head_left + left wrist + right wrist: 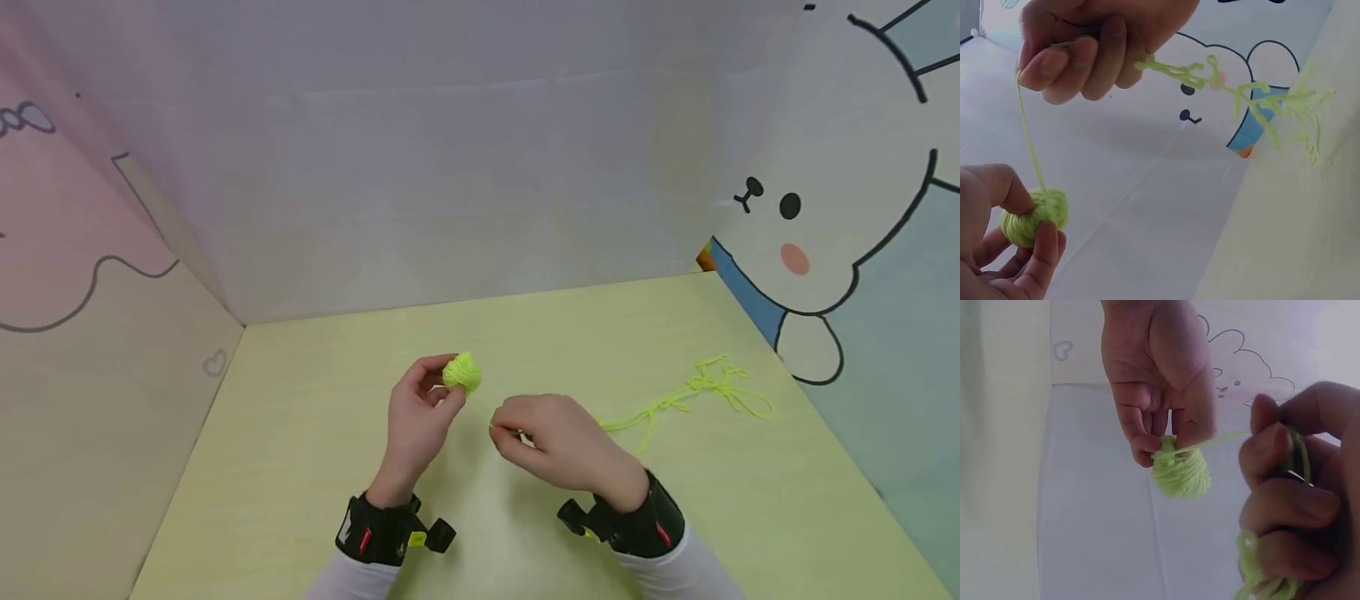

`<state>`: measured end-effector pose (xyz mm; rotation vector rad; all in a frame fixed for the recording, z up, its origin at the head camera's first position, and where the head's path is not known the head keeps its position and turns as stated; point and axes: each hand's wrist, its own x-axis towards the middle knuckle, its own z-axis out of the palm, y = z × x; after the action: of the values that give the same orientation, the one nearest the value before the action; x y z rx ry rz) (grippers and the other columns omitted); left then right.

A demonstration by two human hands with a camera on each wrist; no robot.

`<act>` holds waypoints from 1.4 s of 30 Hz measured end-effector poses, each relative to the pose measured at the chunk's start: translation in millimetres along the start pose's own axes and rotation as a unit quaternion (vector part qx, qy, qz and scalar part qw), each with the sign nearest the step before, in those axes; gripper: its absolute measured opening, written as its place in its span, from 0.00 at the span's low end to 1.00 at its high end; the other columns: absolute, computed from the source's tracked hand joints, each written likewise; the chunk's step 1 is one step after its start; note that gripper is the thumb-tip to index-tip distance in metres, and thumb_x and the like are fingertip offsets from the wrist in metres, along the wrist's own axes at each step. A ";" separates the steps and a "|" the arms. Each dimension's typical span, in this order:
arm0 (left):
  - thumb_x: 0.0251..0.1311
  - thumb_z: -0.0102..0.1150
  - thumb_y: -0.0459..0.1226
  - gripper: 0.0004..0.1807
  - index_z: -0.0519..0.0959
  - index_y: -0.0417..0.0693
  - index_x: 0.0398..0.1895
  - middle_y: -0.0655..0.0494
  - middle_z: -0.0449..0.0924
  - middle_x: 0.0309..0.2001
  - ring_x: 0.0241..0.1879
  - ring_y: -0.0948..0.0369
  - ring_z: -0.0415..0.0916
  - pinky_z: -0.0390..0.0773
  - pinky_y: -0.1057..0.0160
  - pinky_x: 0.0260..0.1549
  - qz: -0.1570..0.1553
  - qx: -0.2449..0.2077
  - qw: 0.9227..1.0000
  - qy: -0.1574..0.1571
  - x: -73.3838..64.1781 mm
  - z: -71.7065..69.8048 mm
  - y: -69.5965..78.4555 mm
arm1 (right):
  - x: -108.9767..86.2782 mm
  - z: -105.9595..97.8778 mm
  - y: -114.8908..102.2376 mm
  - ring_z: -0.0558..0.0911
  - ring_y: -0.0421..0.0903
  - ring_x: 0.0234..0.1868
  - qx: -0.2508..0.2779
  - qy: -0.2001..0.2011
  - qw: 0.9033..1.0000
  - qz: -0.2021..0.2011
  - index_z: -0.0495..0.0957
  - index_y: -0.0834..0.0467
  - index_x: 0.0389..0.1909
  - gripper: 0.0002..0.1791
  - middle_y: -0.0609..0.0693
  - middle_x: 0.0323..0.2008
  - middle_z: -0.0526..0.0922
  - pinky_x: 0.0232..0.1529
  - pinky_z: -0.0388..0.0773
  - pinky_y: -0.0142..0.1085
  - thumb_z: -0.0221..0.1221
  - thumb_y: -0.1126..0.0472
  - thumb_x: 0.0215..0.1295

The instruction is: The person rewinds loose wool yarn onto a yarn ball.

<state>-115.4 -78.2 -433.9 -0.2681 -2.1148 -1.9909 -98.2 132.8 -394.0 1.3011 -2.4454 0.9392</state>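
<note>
A small ball of neon-yellow yarn (462, 372) is pinched between the thumb and fingers of my left hand (422, 417), above the table. From the ball a taut strand (1030, 140) runs to my right hand (558, 439), which pinches it between thumb and forefinger. The right hand's other fingers are curled, and the strand passes through them, as the right wrist view shows. Past that hand, the loose, tangled yarn (708, 385) trails out to the right. In the right wrist view the wound ball (1182, 475) hangs at the left fingertips.
The pale yellow table (315, 383) spreads under both hands. A whitish sheet (465, 183) stands along its back edge. Printed cartoon panels rise at the left (67, 275) and right (847, 242). Each wrist wears a black strap with a camera (378, 529).
</note>
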 end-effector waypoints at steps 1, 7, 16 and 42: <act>0.56 0.62 0.22 0.20 0.77 0.43 0.53 0.49 0.79 0.46 0.41 0.56 0.78 0.83 0.67 0.37 0.004 0.015 1.000 -0.010 -0.9 0.9 2.3 | 0.4 -1.9 1.1 0.70 0.33 0.24 0.001 0.025 1.000 0.001 0.76 0.45 0.27 0.10 0.34 0.26 0.73 0.23 0.69 0.27 0.56 0.61 0.68; 0.50 0.62 0.18 0.20 0.79 0.38 0.48 0.49 0.79 0.44 0.39 0.57 0.77 0.85 0.61 0.35 0.044 0.073 0.992 -0.098 -9.6 5.8 28.4 | 0.8 -10.5 9.4 0.68 0.34 0.22 -0.031 0.135 0.990 0.021 0.82 0.50 0.32 0.06 0.39 0.29 0.79 0.18 0.69 0.30 0.59 0.63 0.65; 0.48 0.64 0.19 0.23 0.81 0.46 0.47 0.53 0.79 0.45 0.42 0.57 0.76 0.86 0.58 0.37 0.107 0.054 0.967 -0.224 -10.3 0.5 26.0 | 4.9 -9.9 18.1 0.72 0.36 0.23 -0.076 0.152 0.984 0.045 0.83 0.53 0.34 0.03 0.43 0.30 0.81 0.19 0.74 0.33 0.61 0.61 0.66; 0.58 0.64 0.24 0.20 0.73 0.34 0.53 0.42 0.77 0.45 0.39 0.53 0.78 0.83 0.69 0.36 -0.028 -0.126 0.992 0.001 -3.5 -6.1 9.3 | 4.3 18.1 1.6 0.67 0.33 0.19 -0.053 -0.062 0.994 0.069 0.73 0.43 0.25 0.12 0.33 0.19 0.68 0.21 0.65 0.27 0.55 0.59 0.69</act>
<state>-109.2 -83.7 -425.6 -0.2502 -1.8871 -2.2918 -100.2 119.3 -406.6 1.2008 -2.6693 0.7678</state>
